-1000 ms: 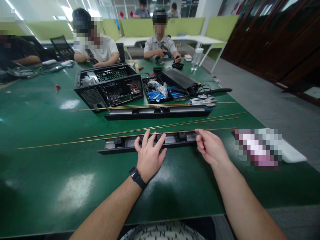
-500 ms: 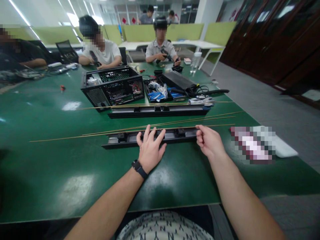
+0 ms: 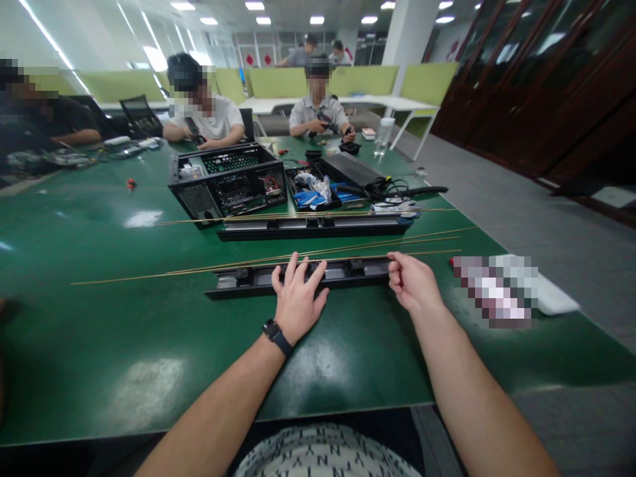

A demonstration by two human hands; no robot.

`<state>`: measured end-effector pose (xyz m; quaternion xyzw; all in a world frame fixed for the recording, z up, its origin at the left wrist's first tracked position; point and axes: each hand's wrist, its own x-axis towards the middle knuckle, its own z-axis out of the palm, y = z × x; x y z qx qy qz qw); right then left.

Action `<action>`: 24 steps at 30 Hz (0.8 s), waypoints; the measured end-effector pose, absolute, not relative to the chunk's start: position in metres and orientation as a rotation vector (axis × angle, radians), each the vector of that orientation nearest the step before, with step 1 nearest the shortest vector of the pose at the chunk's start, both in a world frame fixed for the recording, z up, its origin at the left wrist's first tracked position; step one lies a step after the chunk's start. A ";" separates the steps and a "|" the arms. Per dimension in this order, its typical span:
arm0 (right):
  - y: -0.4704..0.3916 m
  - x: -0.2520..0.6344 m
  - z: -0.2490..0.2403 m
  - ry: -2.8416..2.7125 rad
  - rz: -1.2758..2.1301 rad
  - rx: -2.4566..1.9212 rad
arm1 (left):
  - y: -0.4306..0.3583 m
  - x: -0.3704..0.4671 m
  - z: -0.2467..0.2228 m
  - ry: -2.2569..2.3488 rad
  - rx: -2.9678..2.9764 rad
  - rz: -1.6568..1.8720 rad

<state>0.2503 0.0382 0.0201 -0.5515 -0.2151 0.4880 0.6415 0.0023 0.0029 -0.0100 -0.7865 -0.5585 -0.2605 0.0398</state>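
Observation:
A long black rail with dark blocks in its channel lies across the green table in front of me. My left hand, with a watch on the wrist, rests over the rail's middle, fingers spread and holding nothing. At the rail's right end my right hand is closed, thumb and index finger pinched; what is between them is too small to make out. Several thin brass-coloured rods lie along the rail's far side, passing by both hands. Farther back lies a second black rail, with more thin rods along it.
Behind the rails stand an open black computer case, a black tray with blue-white gloves, cables and a dark flat panel. A blurred-out pink item lies at right. A clear bottle and seated people are beyond.
The view has tilted up slightly, so the table things sit a little lower in the picture. Both hands keep their places at the near rail.

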 end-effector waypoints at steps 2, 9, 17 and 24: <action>0.038 0.251 0.021 -0.488 1.102 -1.260 | 0.003 0.002 -0.010 -1.718 -2.409 -0.797; 0.039 0.255 0.020 -0.470 1.077 -1.264 | 0.002 0.001 -0.010 -1.717 -2.416 -0.792; 0.041 0.257 0.018 -0.474 1.065 -1.279 | 0.003 0.001 -0.011 -1.716 -2.417 -0.783; 0.040 0.253 0.020 -0.483 1.079 -1.297 | 0.003 0.000 -0.011 -1.702 -2.413 -0.778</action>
